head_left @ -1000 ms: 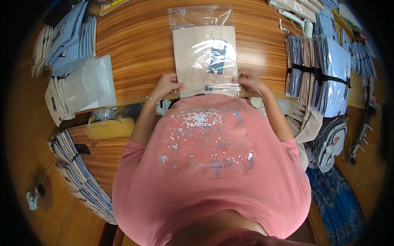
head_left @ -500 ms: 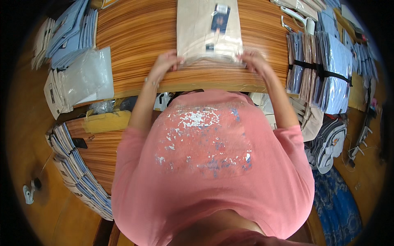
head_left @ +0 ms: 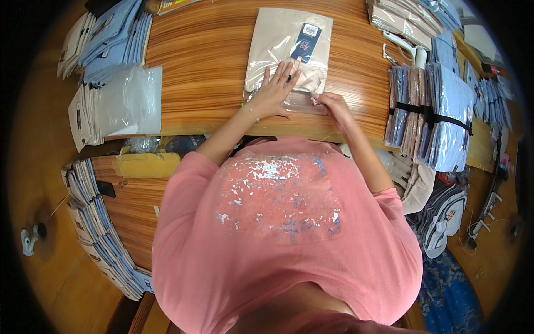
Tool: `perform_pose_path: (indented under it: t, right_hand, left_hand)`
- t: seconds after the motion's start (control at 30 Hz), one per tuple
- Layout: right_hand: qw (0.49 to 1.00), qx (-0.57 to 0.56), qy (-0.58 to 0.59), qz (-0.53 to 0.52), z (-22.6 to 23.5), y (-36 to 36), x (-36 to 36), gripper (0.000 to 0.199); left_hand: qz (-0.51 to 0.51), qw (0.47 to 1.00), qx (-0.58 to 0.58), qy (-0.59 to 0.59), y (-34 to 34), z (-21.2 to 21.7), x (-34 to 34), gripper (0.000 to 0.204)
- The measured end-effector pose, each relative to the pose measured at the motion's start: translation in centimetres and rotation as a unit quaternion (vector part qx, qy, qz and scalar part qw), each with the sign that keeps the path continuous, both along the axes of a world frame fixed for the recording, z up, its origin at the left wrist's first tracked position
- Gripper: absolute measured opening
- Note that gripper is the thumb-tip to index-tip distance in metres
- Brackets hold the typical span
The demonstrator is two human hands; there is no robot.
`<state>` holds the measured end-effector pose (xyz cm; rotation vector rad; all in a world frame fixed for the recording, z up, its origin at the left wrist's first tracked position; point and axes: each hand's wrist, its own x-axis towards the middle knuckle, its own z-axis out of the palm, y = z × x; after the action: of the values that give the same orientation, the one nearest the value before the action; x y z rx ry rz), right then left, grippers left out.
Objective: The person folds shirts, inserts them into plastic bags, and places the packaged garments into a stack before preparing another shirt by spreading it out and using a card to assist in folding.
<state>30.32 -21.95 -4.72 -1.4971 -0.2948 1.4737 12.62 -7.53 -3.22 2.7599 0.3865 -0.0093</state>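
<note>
Perhaps tugging creases the clear plastic bag (head_left: 283, 47), right hand (head_left: 335, 106) pinching it, left hand (head_left: 271, 98) spread flat, near the wood-grained counter's (head_left: 194, 72) front edge.

Navy tag (head_left: 305, 47) with barcode label (head_left: 310, 30), print seemingly unreadable

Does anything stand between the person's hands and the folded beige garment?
Yes, the clear plastic bag around it. The left hand lies spread on the bag, over the near part of the folded beige garment; the right hand pinches the bag's near right corner. Nothing else visible stands between.
</note>
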Motion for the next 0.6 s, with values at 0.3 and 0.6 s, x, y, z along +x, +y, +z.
perform_pose_path:
  t: [0.3, 0.6]
  right_hand:
    - [0.970, 0.220, -0.090, -0.039, 10.4, 2.0, -3.3, 0.015]
    - [0.987, 0.068, -0.022, -0.145, 3.8, 5.3, -1.5, 0.057]
  left_hand:
    - [0.181, 0.925, -0.122, -0.310, 1.8, 3.7, 1.2, 0.059]
    - [0.418, 0.270, -0.765, -0.409, 1.8, -4.4, 6.4, 0.044]
